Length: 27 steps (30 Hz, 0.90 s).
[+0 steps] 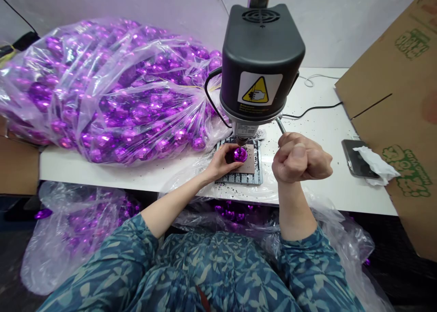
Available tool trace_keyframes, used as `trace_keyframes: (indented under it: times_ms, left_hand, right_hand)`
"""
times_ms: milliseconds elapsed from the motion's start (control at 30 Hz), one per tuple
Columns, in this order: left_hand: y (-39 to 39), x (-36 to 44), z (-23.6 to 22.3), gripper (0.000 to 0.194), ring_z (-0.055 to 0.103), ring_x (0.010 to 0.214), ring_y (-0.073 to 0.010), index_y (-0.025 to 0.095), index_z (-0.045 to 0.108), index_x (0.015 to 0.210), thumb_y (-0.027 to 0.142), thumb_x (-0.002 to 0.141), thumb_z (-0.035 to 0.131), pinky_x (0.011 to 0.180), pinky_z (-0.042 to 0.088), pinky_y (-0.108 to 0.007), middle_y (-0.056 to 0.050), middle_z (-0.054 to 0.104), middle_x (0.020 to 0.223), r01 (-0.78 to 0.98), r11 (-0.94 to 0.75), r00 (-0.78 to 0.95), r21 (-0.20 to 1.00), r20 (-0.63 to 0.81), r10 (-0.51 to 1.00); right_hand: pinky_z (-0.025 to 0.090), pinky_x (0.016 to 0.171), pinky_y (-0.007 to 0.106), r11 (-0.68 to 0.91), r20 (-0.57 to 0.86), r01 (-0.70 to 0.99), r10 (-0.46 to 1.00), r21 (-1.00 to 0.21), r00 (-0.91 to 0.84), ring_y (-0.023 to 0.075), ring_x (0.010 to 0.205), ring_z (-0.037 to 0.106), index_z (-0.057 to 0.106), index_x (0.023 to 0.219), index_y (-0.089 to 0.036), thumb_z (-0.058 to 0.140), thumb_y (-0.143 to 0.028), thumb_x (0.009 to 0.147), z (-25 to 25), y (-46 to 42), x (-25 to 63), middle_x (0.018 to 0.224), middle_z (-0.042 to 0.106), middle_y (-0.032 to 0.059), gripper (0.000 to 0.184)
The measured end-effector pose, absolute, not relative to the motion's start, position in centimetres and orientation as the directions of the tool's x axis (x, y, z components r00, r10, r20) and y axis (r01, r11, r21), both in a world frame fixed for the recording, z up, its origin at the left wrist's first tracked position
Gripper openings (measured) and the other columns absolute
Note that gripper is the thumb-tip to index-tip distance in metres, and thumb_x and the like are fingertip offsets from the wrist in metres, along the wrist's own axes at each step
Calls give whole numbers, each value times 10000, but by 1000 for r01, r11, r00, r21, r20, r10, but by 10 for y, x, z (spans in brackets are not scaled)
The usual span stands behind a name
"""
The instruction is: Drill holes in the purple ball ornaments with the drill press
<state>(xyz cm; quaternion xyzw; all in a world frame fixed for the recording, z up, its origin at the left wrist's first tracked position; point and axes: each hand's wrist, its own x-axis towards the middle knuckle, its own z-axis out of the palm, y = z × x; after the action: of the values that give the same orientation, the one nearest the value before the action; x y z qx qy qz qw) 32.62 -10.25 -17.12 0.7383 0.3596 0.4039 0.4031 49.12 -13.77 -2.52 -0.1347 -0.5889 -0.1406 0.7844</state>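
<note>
Purple, mirror-faceted ball [240, 155] at centre frame, upright under the spindle of a dark bench machine [262, 43]. Left hand [221, 161]: grip clamped on the ball, thumb and fingertips at its sides. Right hand [302, 159]: grip closed in a fist around the metal lever [281, 124], right of the machine head.

Progress, as judged: this one ball is mid-operation, spindle tip at or very near its top; contact unclear. Whether it is already marked or pierced, cannot tell. Many like it fill a clear bag [119, 89], upper left; more in a lower-left bag [82, 230]. Which are worked and which are not, cannot tell.

Surface: brown square board [250, 165] beneath the ball, on a metal base plate [257, 179]. Dark specks strewn over plate and white table [136, 177], densest near the machine. Black cable [314, 108] runs rightward. Dark flat device [351, 156] at right, crumpled white tissue [377, 164] partly over it.

Room: pale wall [327, 20] behind; large printed cardboard box [382, 75] at the right edge; yellow hand-hazard label [261, 89] on the machine's front.
</note>
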Motion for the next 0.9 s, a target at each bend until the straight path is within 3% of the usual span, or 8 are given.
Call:
trace_keyframes:
  times_ms: [267,433,600,767,833,900]
  left_hand:
    - [-103,326,-169,549,674,1085,-262,191,617,1207,360,756,881,957,555,-430,-98,699,1160,197,-488,418,850,377,826]
    - [-106,328,-165,550,688,1082,-246,182,612,1217,310,756,883,953,575,-412,-102,701,1164,222,-487,399,845,377,836]
    - [-129,323,-155,478,675,1038,-247,186,633,1185,369,799,849,915,576,-428,-92,702,1105,306,-575,310,759,492,814]
    - [-185,299,-155,397,664,1029,-248,252,662,1236,412,885,757,818,608,-401,-105,671,1171,251,-834,486,491,681,547]
    - [-209,286,-158,328,682,974,-248,285,682,1236,353,916,708,780,619,-386,-114,682,1190,149,-912,653,383,654,382]
    - [-227,275,-163,312,710,947,-253,323,695,1233,281,927,649,785,628,-386,-95,706,1199,63,-929,765,364,580,280]
  right_hand:
    - [228,337,219,924,963,379,-59,-47,263,30,314,238,162,581,-198,483,-52,845,-31,-140,490,414,204,-88,441]
    - [229,357,186,873,901,388,120,-296,418,11,344,304,242,552,-199,541,-201,936,13,-139,483,434,265,-91,487]
    - [242,394,278,786,814,344,320,-514,484,65,349,309,297,559,-241,587,-258,926,40,-141,480,416,324,-83,468]
    - [226,407,287,788,799,309,348,-533,491,71,352,279,324,563,-237,608,-302,917,39,-142,482,414,328,-86,458]
    - [225,408,281,810,807,281,345,-514,480,66,355,281,341,564,-234,622,-327,909,37,-142,484,420,342,-86,455]
    - [240,411,268,814,813,281,346,-508,468,55,361,300,350,560,-225,631,-364,905,36,-141,485,426,348,-88,466]
